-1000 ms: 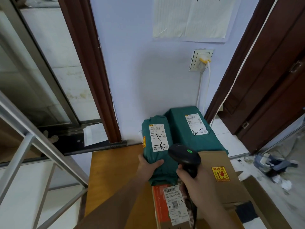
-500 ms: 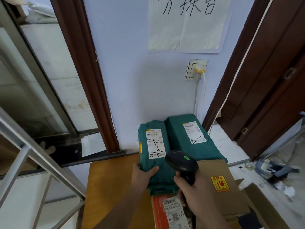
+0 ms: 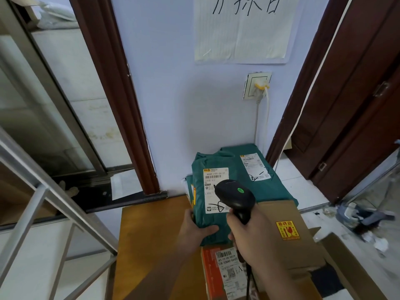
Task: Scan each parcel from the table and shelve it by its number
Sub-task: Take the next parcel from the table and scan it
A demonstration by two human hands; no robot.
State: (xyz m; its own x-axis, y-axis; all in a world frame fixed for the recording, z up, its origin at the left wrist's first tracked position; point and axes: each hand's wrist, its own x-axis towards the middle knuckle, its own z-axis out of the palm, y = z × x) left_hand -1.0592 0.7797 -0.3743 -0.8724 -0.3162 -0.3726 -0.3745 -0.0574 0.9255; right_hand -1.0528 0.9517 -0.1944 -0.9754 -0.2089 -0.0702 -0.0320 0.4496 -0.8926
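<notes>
Where label [image 3: 215,189] readable, "C101".

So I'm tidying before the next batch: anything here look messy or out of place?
Yes: crumpled paper scraps and a dark heap of debris litter the floor right of the table. The parcels themselves look intact, though the green parcel lies tilted in the left hand.

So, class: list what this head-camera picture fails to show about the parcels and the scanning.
- Green parcel label: partly covered by the scanner in the right hand; print too small.
- Orange box: cut off by the bottom edge.
- Shelf for the parcels: out of view.
- Wall sign: top cut off.
</notes>
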